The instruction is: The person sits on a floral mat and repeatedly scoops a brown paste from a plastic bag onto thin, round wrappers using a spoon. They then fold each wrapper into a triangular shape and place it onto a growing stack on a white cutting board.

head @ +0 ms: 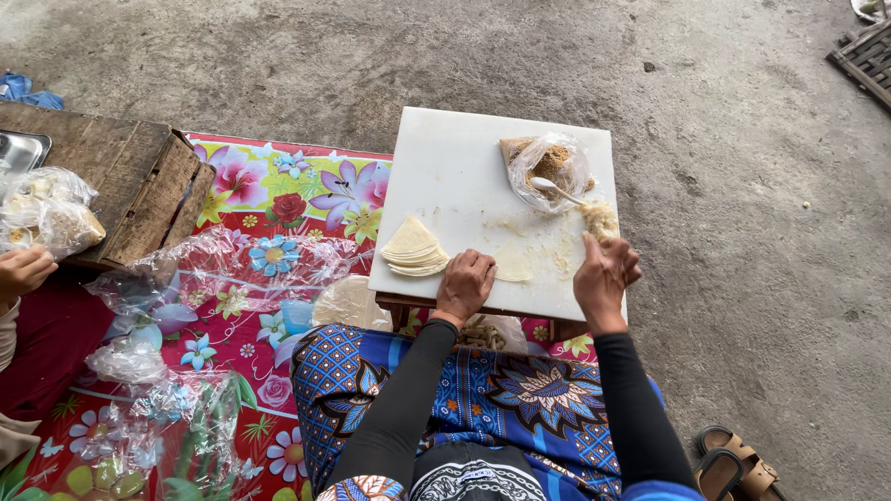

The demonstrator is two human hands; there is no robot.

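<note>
Wrappers (413, 249) beside left hand (466, 281) | filling bag (548, 167) beyond right hand (604, 272)

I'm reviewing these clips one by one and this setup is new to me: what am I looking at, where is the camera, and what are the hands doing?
One picture, from a camera on a person's head, looking down at their own two bare hands. They sit at a white board on a low stool. The left hand presses a thin wrapper flat; the right hand hovers by a bit of filling. Also on the board: a stack of wrappers and a bag of filling with a spoon. Another person's hand shows at far left.
</note>
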